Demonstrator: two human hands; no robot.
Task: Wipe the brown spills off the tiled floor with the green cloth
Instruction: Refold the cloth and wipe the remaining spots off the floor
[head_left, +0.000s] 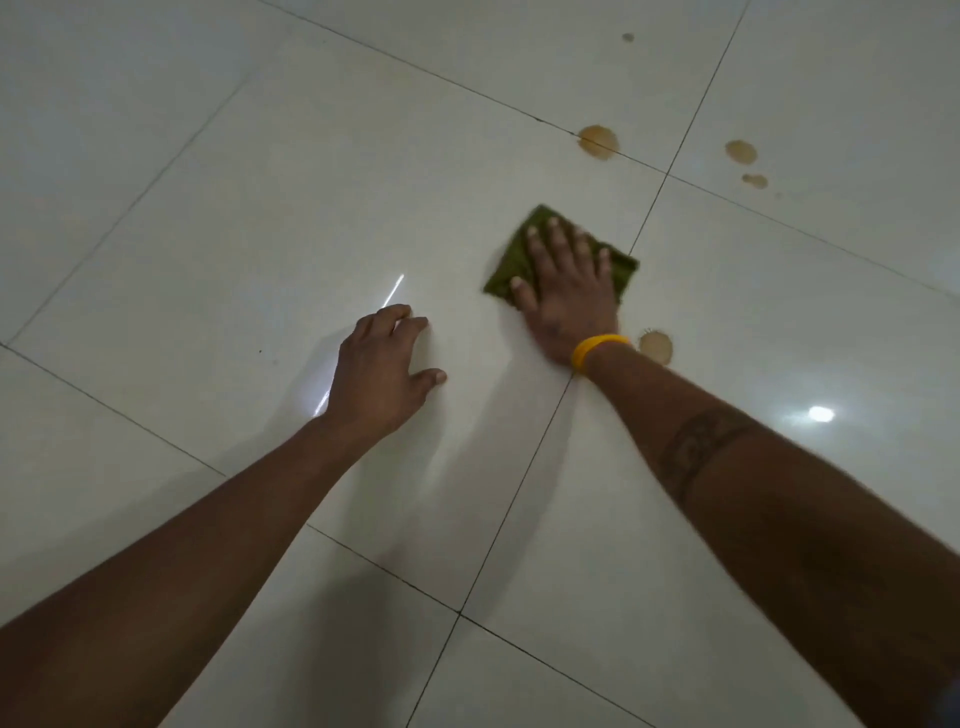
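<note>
My right hand (566, 288) lies flat, fingers spread, pressing the folded green cloth (506, 265) onto the white tiled floor (260, 218); a yellow band circles that wrist. My left hand (382, 366) rests on its fingertips on the tile to the left, holding nothing. One brown spill (655, 347) lies just right of my right wrist. Farther away are a larger brown spill (598, 141) on a grout line, a brown spot (741, 151) with a smaller one (755, 180) below it, and a tiny grey spot (628, 37) near the top.
Glossy white tiles with dark grout lines fill the whole view. A bright light reflection (821, 414) shines on the tile at right, and a thin glare streak (393, 291) shows above my left hand.
</note>
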